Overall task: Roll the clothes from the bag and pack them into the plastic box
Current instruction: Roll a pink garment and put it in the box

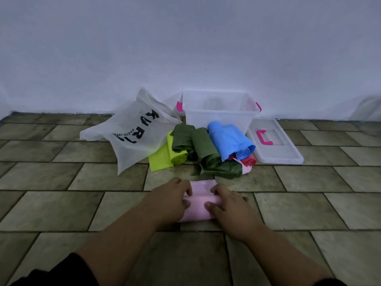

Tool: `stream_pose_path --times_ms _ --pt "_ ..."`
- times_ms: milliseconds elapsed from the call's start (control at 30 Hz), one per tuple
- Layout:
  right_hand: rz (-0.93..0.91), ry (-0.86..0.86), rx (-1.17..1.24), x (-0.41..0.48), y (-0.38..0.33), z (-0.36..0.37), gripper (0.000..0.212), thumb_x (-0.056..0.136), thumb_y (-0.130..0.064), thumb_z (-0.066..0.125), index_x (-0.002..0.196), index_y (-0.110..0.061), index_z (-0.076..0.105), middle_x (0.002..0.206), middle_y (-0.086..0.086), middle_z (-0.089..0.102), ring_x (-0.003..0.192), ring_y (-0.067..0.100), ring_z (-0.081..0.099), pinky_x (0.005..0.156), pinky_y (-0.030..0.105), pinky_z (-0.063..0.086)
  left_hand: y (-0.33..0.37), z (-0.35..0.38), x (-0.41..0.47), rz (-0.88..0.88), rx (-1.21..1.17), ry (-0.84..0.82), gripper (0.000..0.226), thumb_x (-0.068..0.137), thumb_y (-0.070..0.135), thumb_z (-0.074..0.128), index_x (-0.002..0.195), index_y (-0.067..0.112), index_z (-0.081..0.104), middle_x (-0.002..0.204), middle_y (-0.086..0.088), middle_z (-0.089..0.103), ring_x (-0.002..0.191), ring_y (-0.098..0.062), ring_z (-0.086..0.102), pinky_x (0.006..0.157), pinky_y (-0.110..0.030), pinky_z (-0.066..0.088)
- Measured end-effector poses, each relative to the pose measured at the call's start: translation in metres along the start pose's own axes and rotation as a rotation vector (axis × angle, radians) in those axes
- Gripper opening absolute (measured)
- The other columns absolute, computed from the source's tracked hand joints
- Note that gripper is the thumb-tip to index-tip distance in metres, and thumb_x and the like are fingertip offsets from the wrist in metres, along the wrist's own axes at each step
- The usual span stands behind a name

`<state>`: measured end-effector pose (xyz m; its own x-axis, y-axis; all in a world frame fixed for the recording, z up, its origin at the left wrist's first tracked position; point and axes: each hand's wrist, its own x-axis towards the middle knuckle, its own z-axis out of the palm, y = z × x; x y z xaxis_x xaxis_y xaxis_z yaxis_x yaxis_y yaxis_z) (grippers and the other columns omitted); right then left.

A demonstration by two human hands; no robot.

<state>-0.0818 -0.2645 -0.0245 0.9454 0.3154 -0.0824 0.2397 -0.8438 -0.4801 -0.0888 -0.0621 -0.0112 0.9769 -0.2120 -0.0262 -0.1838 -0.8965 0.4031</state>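
A pink cloth [199, 200] lies on the tiled floor in front of me, partly rolled. My left hand [172, 200] grips its left end, fingers curled over the roll. My right hand [227, 205] grips its right end the same way. Beyond them lies a heap of rolled clothes: a yellow-green one [175, 153], dark green ones [204, 148], a blue one [228, 139] and a red one [249, 161]. The clear plastic box [218, 115] with pink latches stands open by the wall. The white bag [134, 133] with black letters lies to its left.
The box's clear lid [288, 153] with a pink handle lies flat on the floor right of the box. A pale wall runs behind everything. Bare floor tiles [61, 203] spread left and right of my arms.
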Motion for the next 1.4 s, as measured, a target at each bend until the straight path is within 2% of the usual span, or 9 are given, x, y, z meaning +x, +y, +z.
stream_pose_path --times_ms 200,333,433,567,733,900,1100,1267,1400 --pt "0.000 0.046 -0.124 0.003 0.002 0.003 0.035 0.091 -0.057 0.034 0.114 -0.034 0.049 0.118 -0.006 0.054 0.108 0.015 0.046 0.094 0.039 0.037 0.003 0.017 -0.014 0.197 0.157 0.036 0.055 0.074 0.048 0.057 0.124 0.033 0.041 0.129 0.008 0.044 0.114 -0.014 0.041 0.096 -0.029 0.035" --pt "-0.061 0.175 -0.211 0.001 -0.001 0.003 0.041 0.091 -0.053 0.035 0.124 -0.033 0.047 0.126 -0.005 0.050 0.115 0.017 0.045 0.094 0.038 0.038 0.000 0.017 -0.006 0.146 0.137 0.026 0.049 0.081 0.043 0.054 0.128 0.029 0.045 0.131 0.003 0.050 0.115 -0.018 0.048 0.096 -0.030 0.034" --pt "-0.263 0.228 -0.222 -0.007 -0.007 0.000 0.035 0.078 -0.050 0.044 0.107 -0.032 0.053 0.112 -0.009 0.055 0.102 0.015 0.051 0.087 0.035 0.041 0.001 0.010 0.004 0.085 0.138 -0.073 0.041 0.081 0.050 0.050 0.119 0.035 0.047 0.120 0.006 0.057 0.104 -0.016 0.053 0.084 -0.033 0.031" --pt "-0.327 0.182 -0.339 -0.008 -0.012 -0.001 0.033 0.078 -0.050 0.049 0.104 -0.031 0.055 0.107 -0.009 0.060 0.100 0.017 0.056 0.092 0.041 0.039 -0.004 0.004 0.011 0.011 0.193 -0.140 0.049 0.081 0.057 0.046 0.127 0.041 0.048 0.124 0.008 0.050 0.115 -0.015 0.046 0.092 -0.040 0.028" --pt "-0.249 0.079 -0.439 0.012 -0.026 -0.016 0.031 0.081 -0.051 0.047 0.100 -0.026 0.046 0.103 -0.003 0.063 0.093 0.023 0.060 0.077 0.037 0.034 0.011 0.004 0.001 -0.353 -0.156 0.203 0.066 0.079 0.045 0.060 0.139 0.034 0.035 0.135 -0.007 0.038 0.119 -0.028 0.045 0.093 -0.037 0.039" --pt "0.003 -0.110 -0.213 0.033 -0.036 -0.025 0.036 0.084 -0.044 0.055 0.105 -0.015 0.050 0.101 0.006 0.065 0.086 0.024 0.059 0.065 0.030 0.038 0.049 0.010 -0.007 -0.728 -1.284 0.026 0.065 0.075 0.027 0.069 0.133 0.020 0.039 0.111 -0.015 0.058 0.088 -0.028 0.060 0.071 -0.034 0.047" --pt "0.203 -0.241 0.245 0.022 -0.037 -0.025 0.026 0.078 -0.035 0.068 0.087 -0.017 0.052 0.080 -0.001 0.058 0.069 0.012 0.051 0.053 0.026 0.033 0.058 0.014 0.007 -0.843 -1.426 0.131 0.049 0.091 0.024 0.058 0.135 0.012 0.041 0.129 -0.017 0.052 0.107 -0.032 0.054 0.091 -0.045 0.047" --pt "0.240 -0.261 0.568 0.004 -0.039 -0.025 0.031 0.066 -0.030 0.073 0.089 -0.016 0.057 0.089 0.003 0.068 0.079 0.016 0.061 0.067 0.032 0.046 0.057 0.014 0.003 -0.742 -1.386 0.236 0.035 0.089 0.017 0.061 0.122 0.017 0.051 0.115 -0.014 0.061 0.101 -0.034 0.060 0.088 -0.052 0.052" --pt "0.308 -0.287 1.004 0.009 -0.040 -0.035 0.033 0.071 -0.004 0.067 0.100 0.000 0.052 0.110 0.026 0.065 0.106 0.041 0.061 0.096 0.059 0.045 0.059 -0.003 0.010 -0.530 -1.502 0.265 0.040 0.087 0.003 0.059 0.121 0.021 0.053 0.110 -0.010 0.064 0.097 -0.031 0.062 0.083 -0.048 0.053"
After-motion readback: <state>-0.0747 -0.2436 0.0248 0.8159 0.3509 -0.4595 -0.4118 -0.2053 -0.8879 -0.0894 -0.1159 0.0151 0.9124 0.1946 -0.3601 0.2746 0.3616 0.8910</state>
